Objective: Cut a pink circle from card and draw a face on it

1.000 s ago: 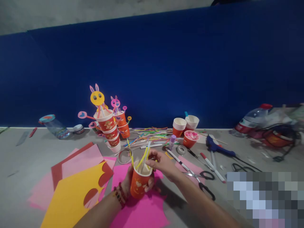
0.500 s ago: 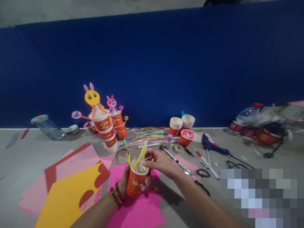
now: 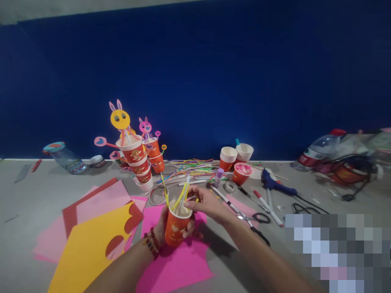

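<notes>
My left hand (image 3: 161, 230) is wrapped round an orange paper cup (image 3: 175, 229) held just above a bright pink sheet (image 3: 180, 266). Several yellow and white straws (image 3: 182, 197) stick up out of the cup. My right hand (image 3: 205, 204) hovers at the cup's rim, thumb and fingers pinched on the straws. A beaded bracelet (image 3: 150, 245) sits on my left wrist.
Yellow paper (image 3: 82, 252) with cut-outs lies on pink and red sheets at left. Stacked cups with bunny faces (image 3: 136, 156) stand behind. Loose straws (image 3: 189, 171), more cups (image 3: 235, 156), scissors (image 3: 256, 221), markers, a blue glue gun (image 3: 275, 185) and a bottle (image 3: 319, 152) lie to the right.
The hands and cup keep nearly the same pose; the view has shifted slightly. My right fingers stay at the straws in the cup.
</notes>
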The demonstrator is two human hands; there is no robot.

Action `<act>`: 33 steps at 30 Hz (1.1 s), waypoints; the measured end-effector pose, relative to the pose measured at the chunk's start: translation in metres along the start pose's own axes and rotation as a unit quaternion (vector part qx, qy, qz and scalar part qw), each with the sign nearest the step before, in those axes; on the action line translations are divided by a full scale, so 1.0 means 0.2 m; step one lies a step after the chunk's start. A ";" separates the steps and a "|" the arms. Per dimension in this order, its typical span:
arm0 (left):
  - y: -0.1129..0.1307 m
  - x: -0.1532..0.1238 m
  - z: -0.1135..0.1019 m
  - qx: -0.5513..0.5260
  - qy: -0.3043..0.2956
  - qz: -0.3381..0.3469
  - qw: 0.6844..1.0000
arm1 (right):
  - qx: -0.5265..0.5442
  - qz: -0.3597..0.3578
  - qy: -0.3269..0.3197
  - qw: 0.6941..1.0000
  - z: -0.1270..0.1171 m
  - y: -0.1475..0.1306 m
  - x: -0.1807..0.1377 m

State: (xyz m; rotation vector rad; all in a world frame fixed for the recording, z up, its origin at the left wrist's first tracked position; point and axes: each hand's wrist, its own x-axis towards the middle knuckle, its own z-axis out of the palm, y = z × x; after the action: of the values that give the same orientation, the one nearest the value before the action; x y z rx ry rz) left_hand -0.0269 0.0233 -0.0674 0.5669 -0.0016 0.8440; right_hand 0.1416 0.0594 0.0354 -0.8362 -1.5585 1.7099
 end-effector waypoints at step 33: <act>0.00 0.00 -0.04 0.011 -0.001 -0.045 0.999 | -0.018 0.002 0.062 0.998 0.03 0.04 0.00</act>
State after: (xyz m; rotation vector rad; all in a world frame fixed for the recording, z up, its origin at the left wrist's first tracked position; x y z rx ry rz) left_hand -0.0288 0.0273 -0.0732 0.5844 0.0310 0.7560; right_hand 0.1365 0.0568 0.0286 -0.9457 -1.5094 1.6042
